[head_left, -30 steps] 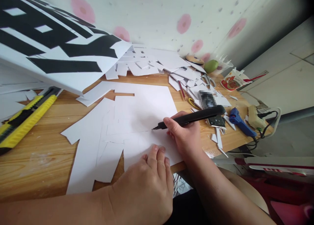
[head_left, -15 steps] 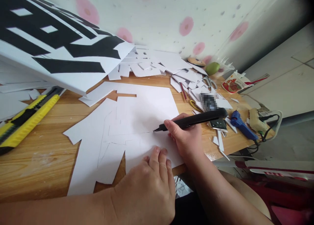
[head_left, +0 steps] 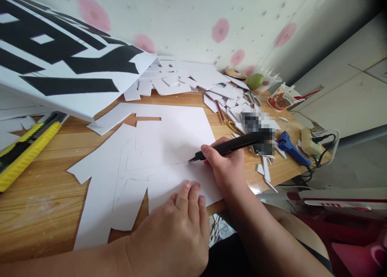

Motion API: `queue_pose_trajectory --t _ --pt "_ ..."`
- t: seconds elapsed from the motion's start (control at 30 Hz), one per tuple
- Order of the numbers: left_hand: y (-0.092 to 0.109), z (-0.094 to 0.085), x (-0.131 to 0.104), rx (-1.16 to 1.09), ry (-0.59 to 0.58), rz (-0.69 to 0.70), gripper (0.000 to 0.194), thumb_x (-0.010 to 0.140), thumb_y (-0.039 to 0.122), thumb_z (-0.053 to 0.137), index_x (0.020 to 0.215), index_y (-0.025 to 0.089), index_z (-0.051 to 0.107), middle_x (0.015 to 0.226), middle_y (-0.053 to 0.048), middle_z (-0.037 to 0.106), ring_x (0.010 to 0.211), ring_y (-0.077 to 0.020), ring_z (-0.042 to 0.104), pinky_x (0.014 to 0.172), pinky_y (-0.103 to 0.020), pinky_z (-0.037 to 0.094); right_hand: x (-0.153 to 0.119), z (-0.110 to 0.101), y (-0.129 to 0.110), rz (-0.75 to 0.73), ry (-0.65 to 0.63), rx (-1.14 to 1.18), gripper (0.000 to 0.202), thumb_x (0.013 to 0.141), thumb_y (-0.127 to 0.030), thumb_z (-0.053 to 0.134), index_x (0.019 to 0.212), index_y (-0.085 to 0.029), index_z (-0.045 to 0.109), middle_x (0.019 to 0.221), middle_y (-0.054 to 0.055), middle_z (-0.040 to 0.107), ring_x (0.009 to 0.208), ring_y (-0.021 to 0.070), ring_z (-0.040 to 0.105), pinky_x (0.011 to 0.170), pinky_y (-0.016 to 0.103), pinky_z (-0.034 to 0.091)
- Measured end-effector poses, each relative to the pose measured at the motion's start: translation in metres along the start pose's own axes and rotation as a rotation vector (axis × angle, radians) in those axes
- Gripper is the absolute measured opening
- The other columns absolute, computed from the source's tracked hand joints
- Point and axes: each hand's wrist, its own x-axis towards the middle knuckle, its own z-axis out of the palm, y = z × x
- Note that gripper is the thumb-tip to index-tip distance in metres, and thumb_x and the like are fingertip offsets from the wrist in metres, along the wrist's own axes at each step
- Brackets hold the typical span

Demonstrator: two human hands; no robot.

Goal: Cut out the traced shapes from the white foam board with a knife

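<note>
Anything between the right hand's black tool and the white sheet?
Nothing visible: the tip of the black tool in the right hand appears to meet the white sheet directly. The left hand rests on the sheet, clear of the tip.

A wooden desk [head_left: 45, 156] strewn with white offcuts [head_left: 226, 92], a blue glue gun [head_left: 292, 148] and a food tub [head_left: 280, 102] marks an apparent home craft corner, beside a pink-dotted wall [head_left: 181, 23]

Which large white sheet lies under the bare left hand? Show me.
The flat white sheet with notched edges; the left hand rests on it. The upper-left white sheet carries bold black shapes.
</note>
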Motion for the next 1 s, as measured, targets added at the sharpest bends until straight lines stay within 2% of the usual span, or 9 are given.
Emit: queue_pose_trajectory --t 0.23,0.4,0.5,0.77,1.0 --pt "0.0 -0.002 -0.002 -0.025 -0.068 0.006 0.029 0.088 0.017 0.052 0.109 0.004 0.067 0.11 -0.021 0.075 0.102 -0.0342 0.073 0.083 -0.044 0.05 0.004 -0.004 0.011 0.011 -0.012 0.093 0.03 0.072 -0.04 0.079 0.064 -0.021 0.057 0.054 -0.004 0.057 0.05 0.0129 0.054 0.051 0.027 0.044" --pt "-0.001 -0.003 0.0 -0.019 -0.037 -0.013 0.031 0.089 0.014 0.044 0.106 0.005 0.068 0.106 -0.02 0.076 0.099 -0.0329 0.074 0.079 -0.043 0.051 0.007 -0.006 0.014 0.011 -0.008 0.141 0.029 0.07 -0.038 0.081 0.064 -0.021 0.058 0.055 -0.005 0.057 0.05 0.0125 0.053 0.051 0.028 0.044" --pt "-0.002 -0.003 0.001 -0.029 -0.058 -0.001 0.032 0.091 0.013 0.041 0.106 0.004 0.068 0.106 -0.021 0.075 0.099 -0.0331 0.074 0.081 -0.043 0.052 0.006 -0.005 0.012 -0.014 0.015 0.135 0.028 0.07 -0.037 0.079 0.062 -0.021 0.057 0.053 -0.005 0.057 0.049 0.0124 0.053 0.051 0.028 0.044" --pt "-0.003 -0.002 0.001 -0.047 -0.083 0.001 0.033 0.092 0.012 0.039 0.108 0.003 0.067 0.111 -0.023 0.073 0.103 -0.0343 0.073 0.081 -0.042 0.053 0.008 -0.003 0.016 -0.018 0.084 0.182 0.025 0.068 -0.033 0.079 0.061 -0.021 0.058 0.05 -0.006 0.056 0.048 0.0116 0.05 0.05 0.027 0.042" --pt "-0.004 -0.002 0.001 -0.035 -0.05 -0.001 0.034 0.089 0.013 0.041 0.111 0.002 0.065 0.111 -0.023 0.073 0.104 -0.0341 0.073 0.083 -0.043 0.052 0.009 -0.002 0.021 -0.04 0.102 0.205 0.026 0.069 -0.031 0.078 0.061 -0.021 0.056 0.052 -0.007 0.052 0.048 0.0107 0.049 0.049 0.026 0.042"
